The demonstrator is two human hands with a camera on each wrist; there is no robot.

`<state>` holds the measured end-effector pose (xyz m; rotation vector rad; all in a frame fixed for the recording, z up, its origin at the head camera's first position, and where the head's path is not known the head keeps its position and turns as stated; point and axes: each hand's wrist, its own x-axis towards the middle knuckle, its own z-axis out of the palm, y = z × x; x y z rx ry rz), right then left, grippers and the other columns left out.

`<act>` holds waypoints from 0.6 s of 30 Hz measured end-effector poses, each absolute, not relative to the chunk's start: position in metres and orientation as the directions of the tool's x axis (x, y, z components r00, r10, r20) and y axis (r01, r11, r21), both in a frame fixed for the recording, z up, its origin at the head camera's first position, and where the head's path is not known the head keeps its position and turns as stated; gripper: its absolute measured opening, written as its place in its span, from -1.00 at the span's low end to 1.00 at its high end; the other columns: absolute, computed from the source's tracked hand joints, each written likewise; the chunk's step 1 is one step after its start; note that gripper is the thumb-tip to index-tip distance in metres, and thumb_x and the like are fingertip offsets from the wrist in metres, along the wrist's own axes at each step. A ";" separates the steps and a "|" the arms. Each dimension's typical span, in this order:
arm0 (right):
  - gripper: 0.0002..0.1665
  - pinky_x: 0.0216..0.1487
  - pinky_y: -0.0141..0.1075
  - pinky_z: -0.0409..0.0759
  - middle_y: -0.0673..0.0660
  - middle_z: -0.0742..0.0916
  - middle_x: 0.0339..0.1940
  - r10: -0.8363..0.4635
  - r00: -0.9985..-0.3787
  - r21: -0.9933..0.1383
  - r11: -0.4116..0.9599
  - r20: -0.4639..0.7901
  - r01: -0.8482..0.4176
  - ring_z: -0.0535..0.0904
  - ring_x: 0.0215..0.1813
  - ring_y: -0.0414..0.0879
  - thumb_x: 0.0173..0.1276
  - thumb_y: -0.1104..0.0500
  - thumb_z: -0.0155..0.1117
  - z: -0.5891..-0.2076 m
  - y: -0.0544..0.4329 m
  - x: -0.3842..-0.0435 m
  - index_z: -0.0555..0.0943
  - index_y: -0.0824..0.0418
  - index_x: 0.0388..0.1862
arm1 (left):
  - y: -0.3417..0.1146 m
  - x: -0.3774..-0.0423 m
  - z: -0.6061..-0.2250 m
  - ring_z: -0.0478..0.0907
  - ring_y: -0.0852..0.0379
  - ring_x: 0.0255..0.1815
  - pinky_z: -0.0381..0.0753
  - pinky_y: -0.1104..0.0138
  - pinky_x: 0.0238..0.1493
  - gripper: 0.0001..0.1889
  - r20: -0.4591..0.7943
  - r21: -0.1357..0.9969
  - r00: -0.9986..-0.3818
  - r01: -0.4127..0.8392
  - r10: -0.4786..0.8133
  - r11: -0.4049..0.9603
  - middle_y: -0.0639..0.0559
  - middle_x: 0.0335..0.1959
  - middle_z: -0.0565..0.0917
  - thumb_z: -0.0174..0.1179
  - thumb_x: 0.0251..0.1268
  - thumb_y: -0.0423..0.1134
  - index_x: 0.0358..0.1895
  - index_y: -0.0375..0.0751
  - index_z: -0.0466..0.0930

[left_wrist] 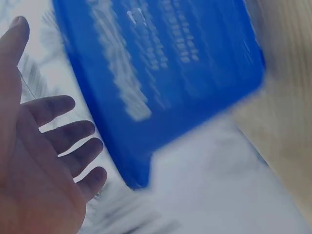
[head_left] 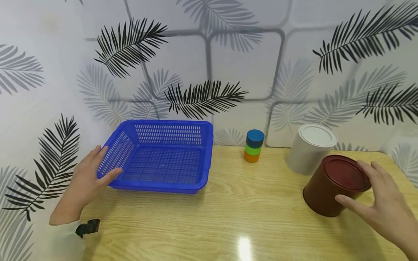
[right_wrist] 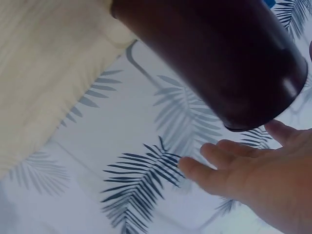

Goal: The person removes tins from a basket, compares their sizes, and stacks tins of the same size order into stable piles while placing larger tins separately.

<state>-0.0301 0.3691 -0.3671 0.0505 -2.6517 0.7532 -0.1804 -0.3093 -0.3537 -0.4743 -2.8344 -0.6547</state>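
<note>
A blue plastic basket (head_left: pixel 163 186) with slotted walls rests on the table's left half. My left hand (head_left: pixel 86 177) is at its left side, fingers spread and thumb out. In the left wrist view, that hand (left_wrist: pixel 48 156) has its fingertips close to the basket (left_wrist: pixel 195 97); I cannot tell whether they touch. On the right stands a dark red-brown lidded canister (head_left: pixel 326 192). My right hand (head_left: pixel 382 199) is beside it, thumb in front and fingers by the lid's right edge. The right wrist view shows this hand (right_wrist: pixel 248 170) with loosely extended fingers, one right at the canister's (right_wrist: pixel 209 53) rim.
Behind the dark canister is a white lidded canister (head_left: pixel 308 152). A small stack in blue, green and orange (head_left: pixel 253 145) stands near the back edge of the wooden table (head_left: pixel 196 224). A leaf-patterned cloth (head_left: pixel 241 72) hangs behind the table.
</note>
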 end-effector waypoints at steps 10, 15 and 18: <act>0.19 0.29 0.56 -0.25 0.59 0.03 0.54 -0.005 -0.899 -0.307 0.939 0.439 -0.155 -0.14 0.55 0.52 0.16 -0.22 0.54 -0.349 0.328 -0.029 0.18 0.21 0.59 | -0.236 -0.156 -0.347 0.01 -0.41 0.54 -0.13 -0.32 0.43 -0.08 0.329 0.288 -0.836 0.531 0.438 0.797 -0.37 0.58 0.07 0.19 0.39 0.23 0.60 -0.25 0.09; 0.18 0.37 0.48 -0.23 0.56 0.08 0.54 -0.081 -0.889 -0.258 0.942 0.451 -0.216 -0.13 0.55 0.50 0.16 -0.28 0.50 -0.351 0.308 -0.035 0.19 0.16 0.60 | -0.206 -0.149 -0.346 -0.01 -0.38 0.55 -0.11 -0.32 0.43 -0.02 0.308 0.261 -0.816 0.566 0.489 0.782 -0.33 0.60 0.04 0.08 0.35 0.38 0.61 -0.22 0.08; 0.21 0.39 0.47 -0.20 0.53 0.11 0.54 -0.129 -0.879 -0.240 0.935 0.459 -0.262 -0.07 0.53 0.52 0.14 -0.29 0.51 -0.353 0.297 -0.039 0.17 0.13 0.62 | -0.189 -0.148 -0.348 -0.06 -0.35 0.58 -0.10 -0.32 0.43 0.01 0.315 0.243 -0.796 0.594 0.517 0.767 -0.30 0.61 0.02 -0.04 0.31 0.47 0.62 -0.18 0.07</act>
